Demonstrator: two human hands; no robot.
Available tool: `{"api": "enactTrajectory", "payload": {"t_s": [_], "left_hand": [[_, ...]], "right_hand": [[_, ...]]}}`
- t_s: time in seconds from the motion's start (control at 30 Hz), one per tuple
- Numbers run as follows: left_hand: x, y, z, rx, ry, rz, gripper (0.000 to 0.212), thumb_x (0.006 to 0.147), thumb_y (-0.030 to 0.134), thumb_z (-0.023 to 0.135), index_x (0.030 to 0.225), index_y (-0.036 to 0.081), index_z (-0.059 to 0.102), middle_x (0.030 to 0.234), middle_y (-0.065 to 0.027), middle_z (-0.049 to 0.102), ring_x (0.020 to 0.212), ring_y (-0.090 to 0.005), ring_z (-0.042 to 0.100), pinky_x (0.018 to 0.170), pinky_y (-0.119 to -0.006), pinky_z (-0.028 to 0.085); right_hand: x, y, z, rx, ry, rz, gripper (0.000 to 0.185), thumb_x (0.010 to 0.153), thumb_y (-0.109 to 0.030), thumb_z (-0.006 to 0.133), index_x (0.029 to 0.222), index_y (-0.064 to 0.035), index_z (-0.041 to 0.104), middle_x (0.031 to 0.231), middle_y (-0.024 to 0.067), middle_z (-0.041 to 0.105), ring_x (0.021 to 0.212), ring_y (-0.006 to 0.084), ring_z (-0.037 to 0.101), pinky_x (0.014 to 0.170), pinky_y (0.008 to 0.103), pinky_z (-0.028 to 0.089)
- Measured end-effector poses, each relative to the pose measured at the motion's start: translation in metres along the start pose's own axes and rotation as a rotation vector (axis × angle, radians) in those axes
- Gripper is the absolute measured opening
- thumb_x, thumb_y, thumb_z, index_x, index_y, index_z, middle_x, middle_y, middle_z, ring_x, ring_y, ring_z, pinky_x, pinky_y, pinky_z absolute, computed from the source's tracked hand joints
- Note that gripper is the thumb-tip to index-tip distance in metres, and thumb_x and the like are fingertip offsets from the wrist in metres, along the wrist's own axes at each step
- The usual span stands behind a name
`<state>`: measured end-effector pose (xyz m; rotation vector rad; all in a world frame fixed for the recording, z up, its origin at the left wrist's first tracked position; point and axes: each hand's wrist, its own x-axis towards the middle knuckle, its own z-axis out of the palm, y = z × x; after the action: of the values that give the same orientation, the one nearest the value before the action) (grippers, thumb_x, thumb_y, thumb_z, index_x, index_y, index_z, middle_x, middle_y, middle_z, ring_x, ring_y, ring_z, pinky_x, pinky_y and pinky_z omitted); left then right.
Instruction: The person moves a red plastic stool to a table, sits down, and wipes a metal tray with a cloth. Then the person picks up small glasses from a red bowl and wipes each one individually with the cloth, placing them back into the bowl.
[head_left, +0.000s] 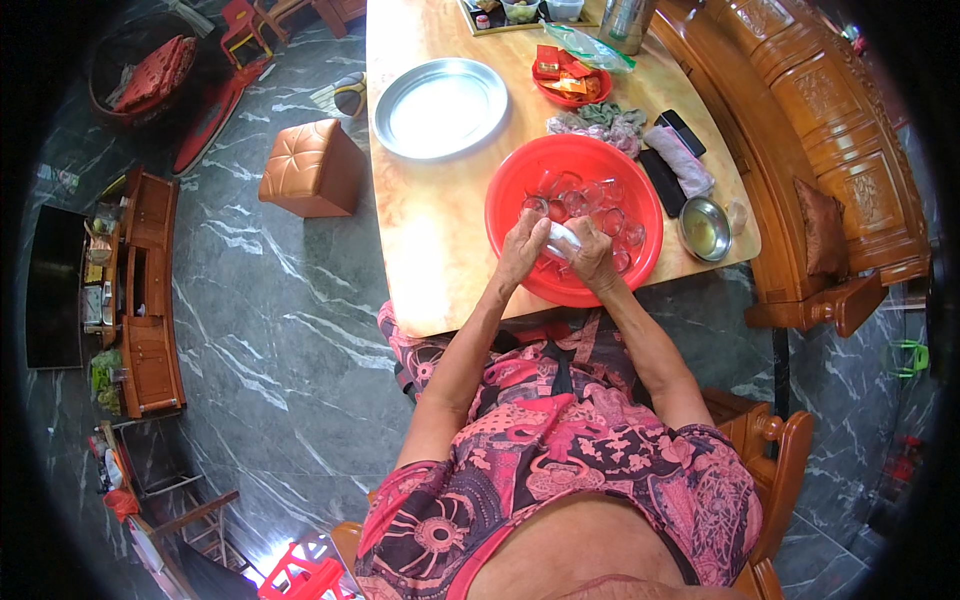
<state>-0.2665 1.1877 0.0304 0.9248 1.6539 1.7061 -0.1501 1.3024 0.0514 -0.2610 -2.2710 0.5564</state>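
Note:
A large red plastic basin (504, 217) stands at the table's near right, with several small clear glasses (592, 196) lying in it. Over its near half, both of my hands are together on a small white thing (562, 238); whether it is a cloth or a cup, I cannot tell. My left hand (523, 244) grips it from the left, thumb upward. From the other side, the fingers of my right hand (590, 251) curl over it. Glasses lie just beyond and beside my fingers, and some are partly hidden by the hands.
A round metal tray (441, 109) lies at the left of the table (427, 225). Beyond the basin are crumpled cloths (600, 127) and a red bowl of packets (571, 81). To the right sit a black case (661, 182), a rolled cloth (679, 161) and a metal bowl of liquid (705, 229).

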Motion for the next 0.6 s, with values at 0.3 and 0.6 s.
{"api": "enactTrajectory", "payload": {"t_s": [0.3,0.6], "left_hand": [[0.000,0.003,-0.008,-0.424,-0.064,0.022,0.032,0.090,0.019,0.062,0.118,0.005,0.056,0.103,-0.0069,0.063,0.095,-0.0144,0.059,0.084,-0.030,0.046],[0.000,-0.003,-0.011,-0.454,-0.024,-0.049,0.039,0.091,0.020,0.061,0.125,0.003,0.053,0.114,-0.0077,0.061,0.103,-0.0160,0.058,0.089,-0.030,0.047]], "right_hand": [[0.002,-0.001,0.009,0.429,-0.121,0.573,0.030,0.084,-0.032,0.069,0.084,-0.0046,0.056,0.066,0.0053,0.059,0.059,0.0154,0.059,0.052,0.0310,0.046],[0.000,0.002,0.013,0.781,-0.114,0.731,0.023,0.084,-0.024,0.069,0.083,-0.0043,0.057,0.073,0.0053,0.062,0.060,0.0135,0.059,0.052,0.0293,0.046]]}}
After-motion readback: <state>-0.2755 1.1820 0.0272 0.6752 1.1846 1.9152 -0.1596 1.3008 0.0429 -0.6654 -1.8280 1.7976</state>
